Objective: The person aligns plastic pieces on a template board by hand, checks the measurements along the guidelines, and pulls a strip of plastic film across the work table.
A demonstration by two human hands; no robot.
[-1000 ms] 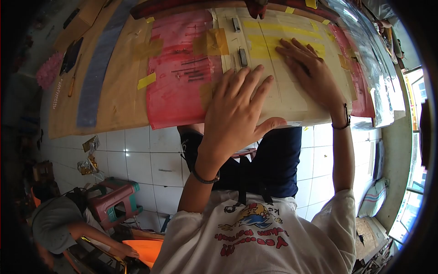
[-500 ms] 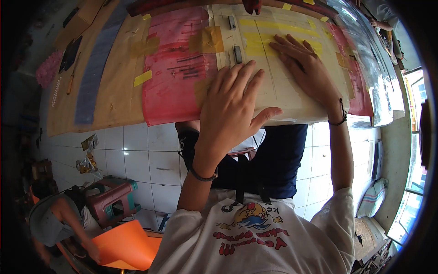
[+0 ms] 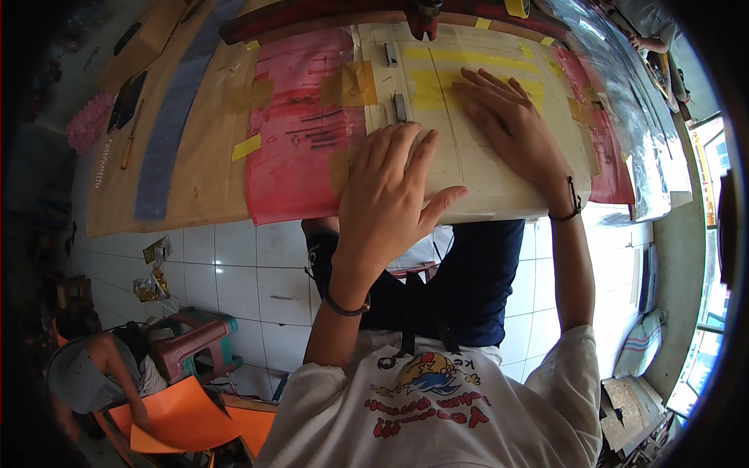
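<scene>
My left hand [image 3: 382, 179] lies palm down near the front edge of a cream-coloured sheet [image 3: 468, 183], its fingers loosely spread and thumb out to the right. Further back on the same sheet, my right hand [image 3: 511, 129] rests flat with fingers stretched over strips of yellow tape [image 3: 433, 83]. Just beyond my left fingertips is a small grey metal bar [image 3: 399, 108]; a second grey bar [image 3: 391, 54] sits behind it. Left of the cream sheet is a red sheet [image 3: 273, 175] with dark marks, joined by brown tape [image 3: 359, 83].
A dark red metal bar [image 3: 312, 21] spans the table's back. Toward the left lie a wooden-handled tool [image 3: 127, 152], a dark phone-like object [image 3: 125, 101] and a blue strip [image 3: 168, 132]. Lower left, another person [image 3: 86, 374] handles an orange sheet [image 3: 179, 421] near a stool [image 3: 187, 343].
The view has shifted slightly, so the table sits lower. My left hand's fingers have drawn a little closer together. At lower left, the other person's orange sheet has changed shape and spread out.
</scene>
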